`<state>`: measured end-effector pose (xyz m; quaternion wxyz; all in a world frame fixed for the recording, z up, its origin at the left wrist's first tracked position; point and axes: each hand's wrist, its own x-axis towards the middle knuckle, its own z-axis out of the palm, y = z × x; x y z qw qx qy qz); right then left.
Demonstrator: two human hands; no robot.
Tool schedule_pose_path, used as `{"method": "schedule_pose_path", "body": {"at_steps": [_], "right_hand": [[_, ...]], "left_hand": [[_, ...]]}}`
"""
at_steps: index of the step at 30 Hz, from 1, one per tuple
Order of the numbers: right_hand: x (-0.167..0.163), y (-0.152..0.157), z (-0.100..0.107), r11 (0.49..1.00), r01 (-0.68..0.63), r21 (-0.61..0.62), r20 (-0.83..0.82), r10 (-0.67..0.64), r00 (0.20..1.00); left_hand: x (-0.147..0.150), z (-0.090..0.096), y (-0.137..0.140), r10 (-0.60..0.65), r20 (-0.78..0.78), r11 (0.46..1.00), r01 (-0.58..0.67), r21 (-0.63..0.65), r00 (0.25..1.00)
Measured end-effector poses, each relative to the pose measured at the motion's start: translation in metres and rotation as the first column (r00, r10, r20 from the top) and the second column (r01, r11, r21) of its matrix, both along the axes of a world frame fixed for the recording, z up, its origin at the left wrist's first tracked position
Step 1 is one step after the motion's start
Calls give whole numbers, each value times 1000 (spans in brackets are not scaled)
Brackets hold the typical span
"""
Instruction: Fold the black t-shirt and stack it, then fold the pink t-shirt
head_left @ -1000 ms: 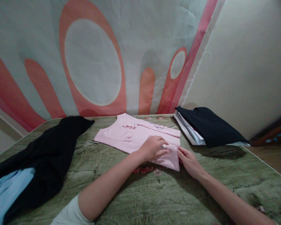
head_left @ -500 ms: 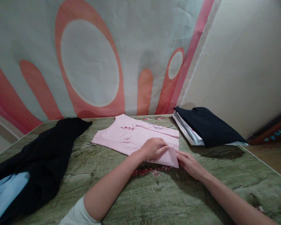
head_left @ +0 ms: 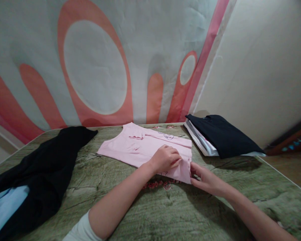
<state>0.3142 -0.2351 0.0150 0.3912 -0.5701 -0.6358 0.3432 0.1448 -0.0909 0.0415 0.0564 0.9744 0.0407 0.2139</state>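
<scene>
A pink shirt (head_left: 125, 145) lies on the table with its long sides folded inward and dark line prints showing on the folded parts. My left hand (head_left: 167, 157) rests over the near fold, its fingers curled and pinching the cloth close to the hem. At the hem's near corner, my right hand (head_left: 205, 179) has its fingers and thumb closing around the edge of the same shirt. Part of the near fold is hidden beneath my left hand.
Black clothing (head_left: 42, 174) lies in a loose heap at the left, with a light blue garment (head_left: 10, 204) against it. A stack of folded clothes topped by a black one (head_left: 223, 134) stands at the back right. The green wood-patterned table (head_left: 145, 214) meets a wall behind.
My right hand has shifted slightly downward along the hem, and its thumb now sits lower, apart from the fingers. My left hand has curled more tightly on the near fold.
</scene>
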Motion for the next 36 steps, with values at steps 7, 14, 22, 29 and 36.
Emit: {"method": "schedule_pose_path", "body": {"at_steps": [7,14,22,29,36], "right_hand": [[7,-10,12,986,-133,-100,142,146,979],[27,-3,10,980,188,68,169,-197,966],[17,-1,2,979,203,32,259,-204,944],[11,5,-11,970,73,233,448,-174,877],[0,6,-9,987,-12,159,450,-62,891]], "left_hand": [[12,-21,-12,63,-143,998,-58,37,988],[11,-33,-10,67,-128,979,-90,-184,990],[-1,-30,4,-12,-150,976,-21,-219,989],[-25,-15,27,20,-294,966,-94,-240,956],[-32,-13,35,140,-338,986,-163,-41,931]]}}
